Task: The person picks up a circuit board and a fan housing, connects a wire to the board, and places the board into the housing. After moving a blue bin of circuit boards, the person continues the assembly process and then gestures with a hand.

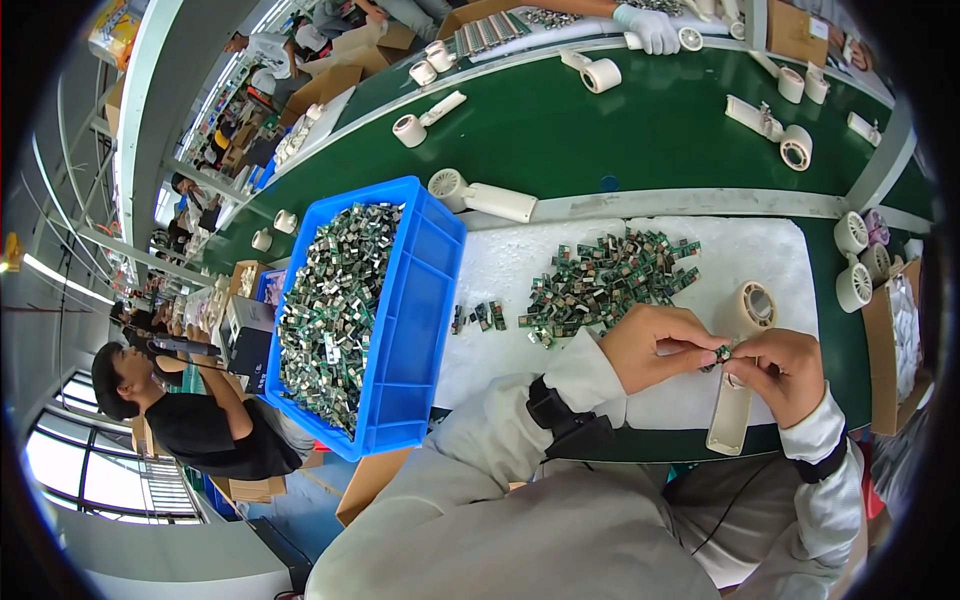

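Between the fingertips of both hands is a small green circuit board point(721, 354). My left hand point(660, 350) pinches it from one side, and my right hand point(778, 372) pinches it from the other. Just beneath the hands a white handheld fan housing point(729, 420) lies on the white foam sheet point(480, 375), its round head point(757, 305) pointing away from me. A loose heap of similar circuit boards point(610, 283) spreads over the foam beyond my left hand. Several single boards point(487, 316) lie to the left of that heap.
A blue bin point(425, 330) full of small boards point(335, 310) stands tilted at the left. Beyond a metal rail, a green conveyor belt point(670, 130) carries several white fan housings point(500, 203). At the right are fan heads point(853, 287) and a cardboard box point(895, 350). A co-worker's gloved hand point(650, 28) shows across the belt.
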A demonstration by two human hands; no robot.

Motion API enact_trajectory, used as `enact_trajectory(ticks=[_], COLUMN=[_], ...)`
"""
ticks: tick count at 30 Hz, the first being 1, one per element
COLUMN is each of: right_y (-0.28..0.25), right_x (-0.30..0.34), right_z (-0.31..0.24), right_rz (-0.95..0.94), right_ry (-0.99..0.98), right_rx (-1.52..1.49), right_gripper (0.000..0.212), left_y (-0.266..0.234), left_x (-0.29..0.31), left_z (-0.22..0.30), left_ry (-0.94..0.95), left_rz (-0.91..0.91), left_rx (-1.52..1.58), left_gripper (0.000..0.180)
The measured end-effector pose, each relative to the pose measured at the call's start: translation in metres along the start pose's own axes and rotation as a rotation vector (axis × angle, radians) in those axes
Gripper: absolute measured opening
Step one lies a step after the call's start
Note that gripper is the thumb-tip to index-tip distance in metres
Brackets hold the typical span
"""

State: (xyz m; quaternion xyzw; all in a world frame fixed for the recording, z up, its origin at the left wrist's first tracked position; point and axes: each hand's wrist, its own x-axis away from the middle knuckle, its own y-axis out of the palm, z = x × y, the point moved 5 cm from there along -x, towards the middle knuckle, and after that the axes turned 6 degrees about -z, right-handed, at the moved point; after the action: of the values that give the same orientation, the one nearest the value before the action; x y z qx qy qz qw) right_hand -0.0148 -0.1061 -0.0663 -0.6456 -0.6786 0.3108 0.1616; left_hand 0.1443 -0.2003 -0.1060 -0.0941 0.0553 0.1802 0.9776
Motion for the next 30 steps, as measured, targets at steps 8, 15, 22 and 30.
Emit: enact_trajectory(ticks=[8,15,22,30], right_y=[0.004,0.003,0.003,0.005], right_x=[0.008,0.005,0.006,0.007], right_z=[-0.005,0.001,0.005,-0.003], right_rz=[0.011,0.027,-0.020,0.041], right_ry=[0.102,0.107,0.168,0.058], right_rx=[-0.025,-0.055,-0.058,0.053], right_gripper=[0.011,0.009,0.012,0.015], left_y=[0.008,0.010,0.008,0.010], left_x=[0.002,0.001,0.002,0.003], left_z=[-0.012,-0.014,-0.013,-0.013], left_ry=[-0.068,-0.072,-0.010,0.001], left_rz=[-0.036,-0.018,-0.037,-0.059], left_rx=[0.415,0.509,0.359,0.360], left_gripper=[0.024,0.023,0.023,0.022])
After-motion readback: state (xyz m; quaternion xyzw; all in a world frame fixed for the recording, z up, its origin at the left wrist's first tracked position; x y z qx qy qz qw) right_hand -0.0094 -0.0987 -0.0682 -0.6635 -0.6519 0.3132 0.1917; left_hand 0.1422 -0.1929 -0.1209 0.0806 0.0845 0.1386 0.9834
